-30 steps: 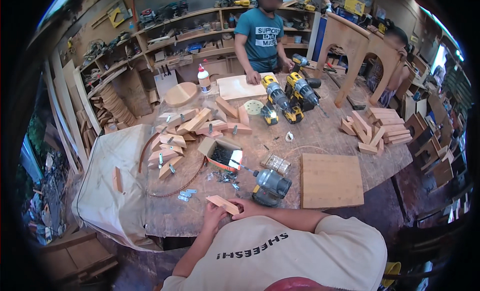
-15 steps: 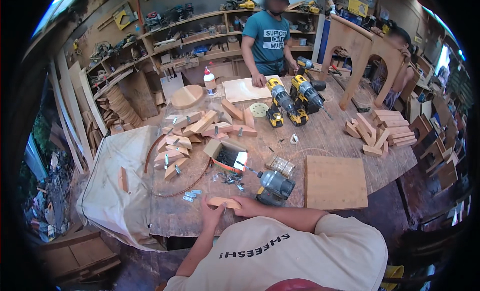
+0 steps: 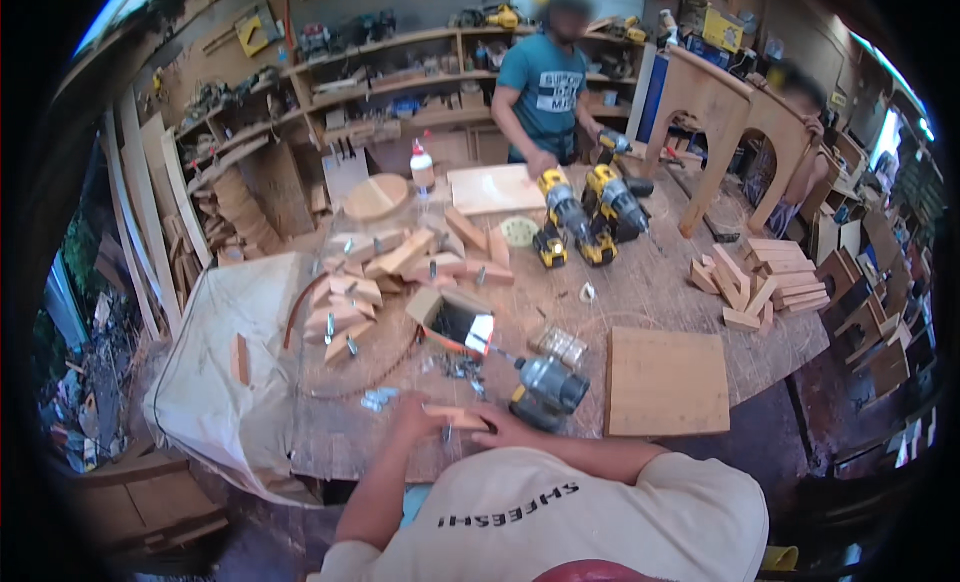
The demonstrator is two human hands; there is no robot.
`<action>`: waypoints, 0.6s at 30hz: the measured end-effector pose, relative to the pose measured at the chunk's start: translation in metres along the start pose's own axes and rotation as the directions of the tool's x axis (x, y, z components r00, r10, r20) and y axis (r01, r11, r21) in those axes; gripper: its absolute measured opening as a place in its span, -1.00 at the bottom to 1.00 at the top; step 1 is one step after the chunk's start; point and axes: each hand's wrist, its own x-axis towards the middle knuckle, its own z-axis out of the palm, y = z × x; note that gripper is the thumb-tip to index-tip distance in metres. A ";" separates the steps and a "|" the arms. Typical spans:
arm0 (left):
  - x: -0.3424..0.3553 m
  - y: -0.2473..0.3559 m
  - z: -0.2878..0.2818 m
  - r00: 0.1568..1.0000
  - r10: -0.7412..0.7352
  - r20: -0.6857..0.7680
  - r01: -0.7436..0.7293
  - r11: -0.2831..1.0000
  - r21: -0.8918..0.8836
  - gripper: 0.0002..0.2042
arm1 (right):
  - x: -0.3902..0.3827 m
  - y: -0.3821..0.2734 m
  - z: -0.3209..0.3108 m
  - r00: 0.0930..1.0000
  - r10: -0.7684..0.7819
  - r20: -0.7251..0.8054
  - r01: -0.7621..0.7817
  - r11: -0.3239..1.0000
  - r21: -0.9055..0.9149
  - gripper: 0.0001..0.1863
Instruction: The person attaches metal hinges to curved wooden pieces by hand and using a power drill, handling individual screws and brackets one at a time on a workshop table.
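Observation:
Close to the table's near edge, both my hands grip a small wooden block (image 3: 457,416). My left hand (image 3: 411,420) is closed on its left end. The fingers of my right hand (image 3: 508,429) press on its right end. A small metal plate (image 3: 447,434) shows against the block's near side; whether it is fastened I cannot tell. Just beyond my right hand a cordless driver (image 3: 550,384) stands with its bit pointing left. Loose metal plates (image 3: 378,398) lie beyond my left hand. Dark screws (image 3: 463,366) are scattered before an open cardboard box (image 3: 450,317).
Several wooden blocks with metal plates (image 3: 350,302) are piled left. A square board (image 3: 668,382) lies right, with stacked wood pieces (image 3: 785,272) beyond. Two yellow drills (image 3: 570,214) stand near a person in a teal shirt (image 3: 545,92). Another person is behind the arched wooden frame (image 3: 700,132).
My left hand has shifted slightly, and a metal plate now shows at the block's near side. Across the table, the person's hand has moved from the pale board to the nearest drill.

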 end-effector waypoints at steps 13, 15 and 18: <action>0.005 0.089 -0.079 0.780 0.425 -0.459 -0.495 0.868 -0.037 -0.55 | -0.107 -0.043 -0.118 0.867 0.479 0.139 -0.490 0.765 0.418 -0.79; 0.003 0.109 -0.094 0.742 0.492 -0.456 -0.565 0.825 -0.029 -0.55 | -0.119 -0.027 -0.131 0.838 0.524 0.151 -0.536 0.741 0.405 -0.80; 0.017 0.122 -0.105 0.570 0.684 -0.455 -0.690 0.699 0.186 -0.57 | -0.111 -0.030 -0.132 0.836 0.538 -0.113 -0.457 0.794 0.401 -0.75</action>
